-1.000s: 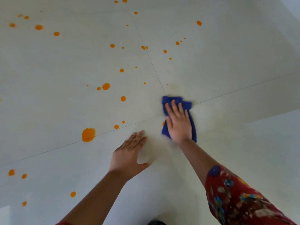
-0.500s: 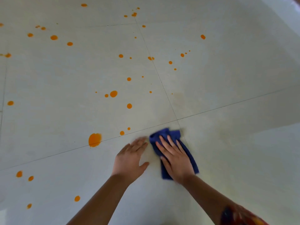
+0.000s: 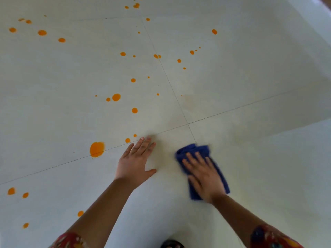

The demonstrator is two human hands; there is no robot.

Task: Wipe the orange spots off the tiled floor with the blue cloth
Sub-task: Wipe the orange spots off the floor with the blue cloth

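Observation:
My right hand (image 3: 203, 176) lies flat on the folded blue cloth (image 3: 192, 151) and presses it on the pale tiled floor (image 3: 250, 86), just below the crossing of the grout lines. My left hand (image 3: 135, 161) rests palm down on the floor to the left, fingers spread, holding nothing. A large orange spot (image 3: 97, 149) sits on the grout line left of that hand. Two small orange spots (image 3: 127, 140) lie just beyond its fingertips. Many more orange spots (image 3: 116, 97) dot the tiles further away and to the left.
Faint yellowish smears (image 3: 188, 102) show on the tiles around the grout crossing. Orange spots (image 3: 11, 191) also lie near the left edge. Flowered red sleeves (image 3: 268, 237) cover both upper arms. A dark object (image 3: 172, 244) peeks in at the bottom edge.
My right hand slid the cloth first toward me and left, next to my left hand, then to the right. The spot near the cloth is gone. My left hand stayed planted.

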